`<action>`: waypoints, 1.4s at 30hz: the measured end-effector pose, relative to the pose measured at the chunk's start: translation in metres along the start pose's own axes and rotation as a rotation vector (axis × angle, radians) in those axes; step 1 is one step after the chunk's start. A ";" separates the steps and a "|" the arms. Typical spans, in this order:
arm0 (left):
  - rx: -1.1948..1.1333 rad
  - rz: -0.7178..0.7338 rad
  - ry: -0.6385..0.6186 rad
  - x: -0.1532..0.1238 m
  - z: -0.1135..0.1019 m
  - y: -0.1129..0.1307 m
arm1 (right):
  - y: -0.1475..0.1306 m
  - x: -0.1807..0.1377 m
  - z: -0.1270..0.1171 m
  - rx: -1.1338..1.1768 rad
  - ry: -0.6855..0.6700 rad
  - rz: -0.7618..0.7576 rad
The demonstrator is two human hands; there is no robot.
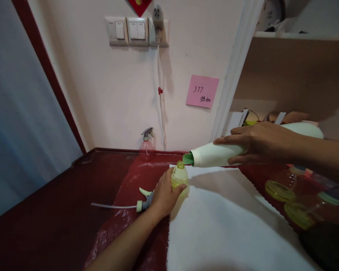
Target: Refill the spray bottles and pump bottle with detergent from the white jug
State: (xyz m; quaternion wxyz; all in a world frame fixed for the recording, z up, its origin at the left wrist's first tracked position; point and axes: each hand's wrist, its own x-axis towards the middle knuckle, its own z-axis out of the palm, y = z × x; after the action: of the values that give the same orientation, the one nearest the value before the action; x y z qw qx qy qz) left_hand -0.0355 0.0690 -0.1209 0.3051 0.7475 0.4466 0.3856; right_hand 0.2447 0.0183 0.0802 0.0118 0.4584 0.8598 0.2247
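Note:
My left hand (164, 194) is wrapped round a small yellow-green bottle (179, 177) that stands upright, its neck uncapped, at the edge of a white cloth (228, 226). My right hand (257, 142) grips a long white flask (214, 155), held tipped almost level. The flask's green spout (188, 158) sits just above the small bottle's neck. A green and grey spray head with a long dip tube (141, 203) lies on the red plastic sheet just left of my left hand.
A pink spray bottle (147, 146) stands against the wall at the back. Glass jars with coloured lids (296, 192) stand on the right. On the wall are switches (130, 31), a plugged-in cable (161, 90) and a pink note (202, 91). A shelf (285, 75) stands at right.

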 end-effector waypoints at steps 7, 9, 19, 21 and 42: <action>0.009 0.001 -0.015 0.001 0.000 0.000 | 0.003 -0.001 0.002 0.012 -0.005 -0.008; 0.006 0.005 -0.011 0.001 0.000 -0.001 | 0.003 -0.002 0.002 0.014 -0.010 -0.008; 0.002 -0.013 -0.004 0.001 -0.001 0.003 | 0.002 -0.001 0.003 -0.016 0.013 -0.012; 0.002 -0.016 -0.002 0.001 -0.001 0.004 | 0.001 0.000 0.003 -0.011 0.009 -0.010; 0.007 -0.020 -0.007 0.001 -0.001 0.002 | 0.004 -0.002 0.003 -0.014 0.011 -0.016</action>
State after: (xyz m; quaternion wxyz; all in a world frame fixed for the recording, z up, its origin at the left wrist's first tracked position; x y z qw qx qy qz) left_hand -0.0347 0.0692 -0.1184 0.3078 0.7455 0.4543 0.3783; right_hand 0.2497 0.0194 0.0782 0.0119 0.4502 0.8619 0.2331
